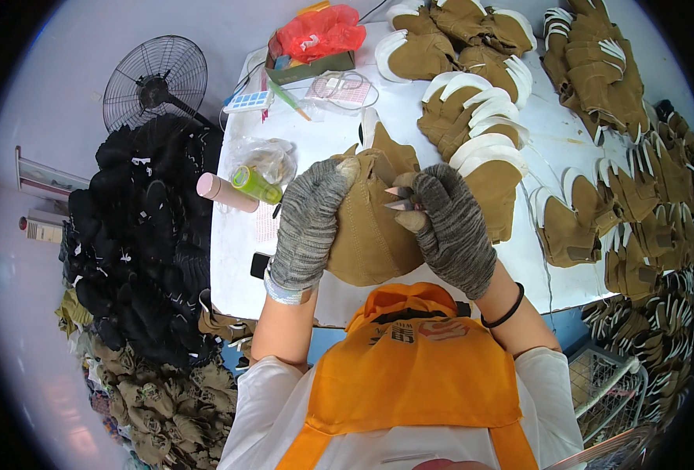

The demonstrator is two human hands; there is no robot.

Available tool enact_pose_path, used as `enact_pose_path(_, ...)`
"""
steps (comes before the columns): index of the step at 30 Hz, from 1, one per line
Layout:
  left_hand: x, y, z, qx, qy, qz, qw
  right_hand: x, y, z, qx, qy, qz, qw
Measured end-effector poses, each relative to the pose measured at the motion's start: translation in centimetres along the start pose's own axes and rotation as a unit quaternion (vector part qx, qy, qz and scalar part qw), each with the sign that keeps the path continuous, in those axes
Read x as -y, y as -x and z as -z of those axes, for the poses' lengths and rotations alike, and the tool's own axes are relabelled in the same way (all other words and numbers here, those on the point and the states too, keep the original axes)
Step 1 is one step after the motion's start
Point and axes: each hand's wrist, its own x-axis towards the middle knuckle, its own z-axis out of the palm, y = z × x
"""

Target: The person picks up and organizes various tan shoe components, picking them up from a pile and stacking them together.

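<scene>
Your white counter [319, 137] spreads behind the brown cap. The heap of black caps [139, 243] stands well to the cap's left, and brown pieces with white crescents [488, 184] lie just to its right. The brown cap [366, 235] is up in your hands: your left hand [308, 223] grips its left edge, while your right hand [460, 227], at its right side, has its fingers closed on a small pointed tool [401, 205], perhaps snips.

Room beyond left hand [315, 215]; bottles [256, 185] left, caps [488, 185] right.
</scene>
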Motion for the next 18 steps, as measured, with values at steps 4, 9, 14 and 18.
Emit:
enact_pose_path(4,0.6,-0.5,0.5,0.018,-0.004,0.000,1.000,-0.3,-0.9,0.0,0.012,0.074,0.023,0.997)
enact_pose_path(9,1.2,-0.9,0.7,0.055,-0.001,-0.012,0.998,-0.3,-1.1,-0.6,0.005,0.098,0.038,0.994)
enact_pose_path(14,1.3,-1.0,0.7,0.042,-0.030,-0.006,0.999,-0.1,-1.2,-0.5,0.033,0.126,0.003,0.991)
enact_pose_path(18,1.1,-1.0,0.7,0.033,-0.028,0.005,0.999,-0.6,-1.1,-0.2,0.004,0.009,0.000,1.000)
